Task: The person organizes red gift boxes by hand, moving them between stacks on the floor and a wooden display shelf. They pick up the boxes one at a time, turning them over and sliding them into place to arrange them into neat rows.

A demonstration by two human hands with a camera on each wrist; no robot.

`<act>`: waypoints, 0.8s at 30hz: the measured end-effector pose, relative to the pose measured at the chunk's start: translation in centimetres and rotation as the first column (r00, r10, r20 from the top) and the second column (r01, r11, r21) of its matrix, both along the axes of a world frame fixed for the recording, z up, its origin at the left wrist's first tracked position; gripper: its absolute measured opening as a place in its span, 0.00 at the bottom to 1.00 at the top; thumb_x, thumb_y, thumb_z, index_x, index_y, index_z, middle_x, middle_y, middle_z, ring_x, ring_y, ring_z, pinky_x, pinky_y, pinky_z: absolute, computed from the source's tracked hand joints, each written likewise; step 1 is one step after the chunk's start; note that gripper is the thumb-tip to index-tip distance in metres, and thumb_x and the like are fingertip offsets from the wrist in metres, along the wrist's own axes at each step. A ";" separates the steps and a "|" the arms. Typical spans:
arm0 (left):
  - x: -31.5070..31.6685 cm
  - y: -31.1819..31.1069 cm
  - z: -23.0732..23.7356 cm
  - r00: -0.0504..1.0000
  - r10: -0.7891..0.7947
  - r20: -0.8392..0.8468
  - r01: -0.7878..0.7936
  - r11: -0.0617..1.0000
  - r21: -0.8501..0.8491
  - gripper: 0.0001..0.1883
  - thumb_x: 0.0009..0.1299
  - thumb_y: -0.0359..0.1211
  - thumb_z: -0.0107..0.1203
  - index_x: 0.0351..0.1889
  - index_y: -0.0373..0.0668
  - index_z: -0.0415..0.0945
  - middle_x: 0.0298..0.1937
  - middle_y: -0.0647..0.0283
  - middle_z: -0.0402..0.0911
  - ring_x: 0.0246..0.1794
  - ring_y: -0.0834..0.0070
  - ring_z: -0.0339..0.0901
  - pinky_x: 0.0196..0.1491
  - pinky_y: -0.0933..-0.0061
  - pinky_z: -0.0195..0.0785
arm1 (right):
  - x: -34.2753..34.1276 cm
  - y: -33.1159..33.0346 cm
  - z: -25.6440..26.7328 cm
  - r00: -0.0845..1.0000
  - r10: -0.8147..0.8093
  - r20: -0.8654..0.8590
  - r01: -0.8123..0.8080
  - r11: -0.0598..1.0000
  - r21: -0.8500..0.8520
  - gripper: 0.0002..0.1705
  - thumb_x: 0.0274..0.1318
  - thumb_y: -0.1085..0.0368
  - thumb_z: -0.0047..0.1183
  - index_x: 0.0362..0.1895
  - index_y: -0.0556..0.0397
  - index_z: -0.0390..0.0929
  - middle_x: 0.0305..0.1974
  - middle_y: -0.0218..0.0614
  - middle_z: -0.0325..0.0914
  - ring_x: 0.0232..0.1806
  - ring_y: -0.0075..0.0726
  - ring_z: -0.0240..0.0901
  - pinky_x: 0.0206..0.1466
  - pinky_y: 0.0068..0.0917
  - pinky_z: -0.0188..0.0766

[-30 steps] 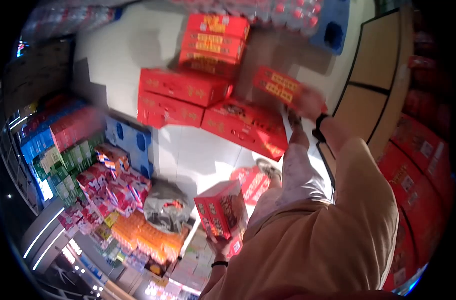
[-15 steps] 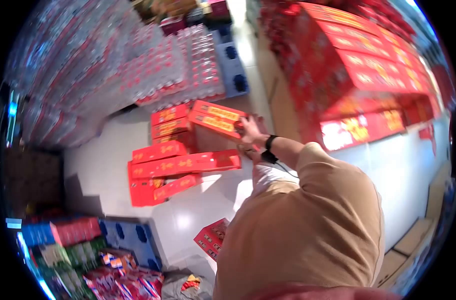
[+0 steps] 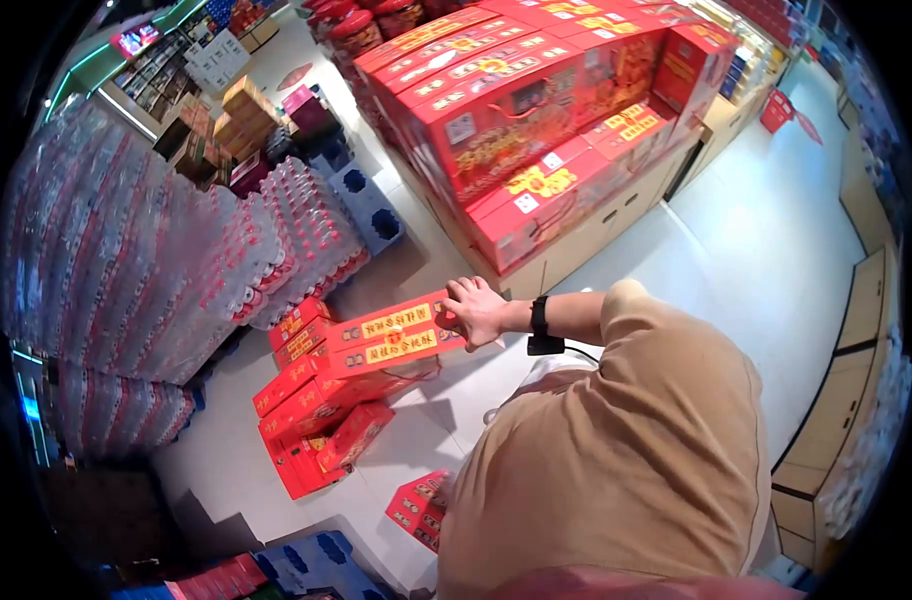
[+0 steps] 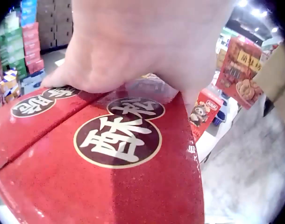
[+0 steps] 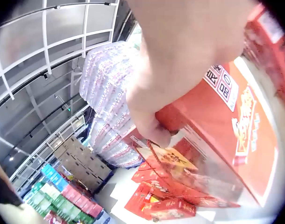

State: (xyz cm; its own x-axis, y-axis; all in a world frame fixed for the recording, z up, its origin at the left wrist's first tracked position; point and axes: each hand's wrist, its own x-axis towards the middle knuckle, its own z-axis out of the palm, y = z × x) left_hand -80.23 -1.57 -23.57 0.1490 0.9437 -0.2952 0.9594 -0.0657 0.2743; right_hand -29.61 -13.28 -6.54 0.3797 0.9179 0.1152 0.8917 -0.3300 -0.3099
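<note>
My right hand (image 3: 473, 310) grips the near end of two red gift boxes (image 3: 386, 335) with yellow label strips, side by side. In the right wrist view, its thumb hooks over the edge of a glossy red box (image 5: 243, 126). The held boxes overlap larger red cartons (image 3: 306, 405) on the floor in the head view. My left hand is hidden behind the body there. The left wrist view shows the left hand (image 4: 142, 46) gripping the top of red boxes (image 4: 147, 186) with dark round labels, a seam running between them. Part of these boxes (image 3: 416, 508) shows beside the shirt.
A smaller stack of red boxes (image 3: 301, 330) stands behind the cartons. Shrink-wrapped bottles (image 3: 276, 240) rise at the left, with a blue pallet (image 3: 371, 205) nearby. Ahead, red gift boxes (image 3: 516, 110) are piled on a wooden display base (image 3: 576, 240). Another blue pallet (image 3: 321, 570) lies at bottom left.
The head view has swung toward the display. My right hand has carried its gift boxes from beside the leg to over the floor cartons. The left hand has dropped out of the head view.
</note>
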 end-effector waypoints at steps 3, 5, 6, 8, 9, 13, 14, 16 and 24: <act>-0.5 -2.7 1.2 1.000 0.024 0.003 -0.024 0.999 0.035 0.69 0.40 0.43 0.82 0.79 0.44 0.48 0.65 0.37 0.65 0.64 0.40 0.65 0.67 0.45 0.61 | 0.6 -8.1 -2.4 0.996 -0.055 -0.075 0.048 0.995 -0.089 0.51 0.30 0.46 0.70 0.64 0.47 0.69 0.60 0.58 0.65 0.63 0.63 0.64 0.63 0.61 0.61; -1.2 -5.1 1.8 0.999 0.043 -0.005 -0.042 0.998 0.055 0.69 0.40 0.42 0.83 0.79 0.44 0.49 0.65 0.37 0.65 0.64 0.40 0.65 0.67 0.45 0.61 | 0.6 -14.5 -4.4 0.994 -0.099 -0.050 0.094 0.991 -0.099 0.45 0.37 0.48 0.66 0.63 0.47 0.70 0.59 0.57 0.66 0.63 0.63 0.65 0.62 0.61 0.62; -1.9 -6.4 2.3 0.998 0.057 0.000 -0.057 0.996 0.072 0.69 0.40 0.42 0.83 0.79 0.43 0.49 0.65 0.37 0.65 0.64 0.40 0.65 0.67 0.45 0.61 | 0.4 -18.2 -4.9 0.993 -0.114 -0.026 0.110 0.986 -0.124 0.42 0.39 0.49 0.64 0.63 0.47 0.71 0.58 0.57 0.67 0.63 0.63 0.65 0.62 0.61 0.62; -2.7 -9.1 4.3 0.998 0.046 0.040 -0.051 0.991 0.125 0.69 0.40 0.42 0.83 0.79 0.43 0.49 0.66 0.37 0.65 0.64 0.40 0.65 0.67 0.45 0.61 | 0.2 -26.0 -4.9 0.986 -0.158 -0.049 0.148 0.974 -0.172 0.46 0.35 0.47 0.68 0.63 0.47 0.71 0.58 0.56 0.67 0.62 0.62 0.66 0.62 0.58 0.63; -2.6 -10.4 5.7 0.997 0.008 0.077 -0.019 0.989 0.149 0.68 0.40 0.41 0.83 0.79 0.43 0.49 0.66 0.37 0.65 0.64 0.40 0.65 0.67 0.45 0.61 | 0.1 -30.0 -4.8 0.977 -0.208 -0.055 0.192 0.958 -0.213 0.48 0.32 0.46 0.71 0.63 0.46 0.71 0.58 0.55 0.68 0.62 0.61 0.65 0.62 0.57 0.63; 6.2 -12.8 14.8 0.820 -0.487 0.300 0.436 0.872 0.223 0.65 0.41 0.37 0.82 0.78 0.42 0.51 0.68 0.38 0.65 0.68 0.40 0.63 0.72 0.46 0.57 | 0.9 -47.4 -5.9 0.853 -0.518 -0.055 0.487 0.831 -0.269 0.54 0.22 0.45 0.76 0.62 0.44 0.72 0.57 0.52 0.68 0.62 0.59 0.64 0.62 0.56 0.61; 7.2 -12.6 15.8 0.777 -0.536 0.331 0.491 0.844 0.215 0.65 0.41 0.37 0.82 0.78 0.42 0.52 0.69 0.37 0.64 0.69 0.41 0.62 0.73 0.47 0.56 | 0.3 -51.6 -6.6 0.802 -0.593 -0.070 0.552 0.782 -0.290 0.53 0.22 0.45 0.76 0.62 0.44 0.73 0.57 0.52 0.67 0.62 0.59 0.64 0.62 0.56 0.60; 13.5 -14.3 21.1 0.739 -0.632 0.236 0.611 0.775 0.161 0.64 0.42 0.38 0.82 0.77 0.42 0.52 0.69 0.39 0.64 0.71 0.42 0.60 0.75 0.48 0.54 | -1.5 -59.1 -7.0 0.679 -0.732 -0.054 0.706 0.671 -0.226 0.53 0.23 0.45 0.75 0.62 0.44 0.73 0.57 0.53 0.67 0.62 0.58 0.62 0.64 0.57 0.58; 36.8 -21.0 39.0 0.256 -0.967 -0.012 0.927 0.242 0.288 0.62 0.41 0.46 0.81 0.72 0.44 0.54 0.65 0.44 0.65 0.68 0.44 0.64 0.72 0.48 0.59 | -10.6 -77.6 -6.5 0.069 -0.994 0.084 0.973 0.048 -0.224 0.54 0.26 0.47 0.73 0.66 0.43 0.69 0.64 0.55 0.62 0.68 0.63 0.58 0.70 0.62 0.53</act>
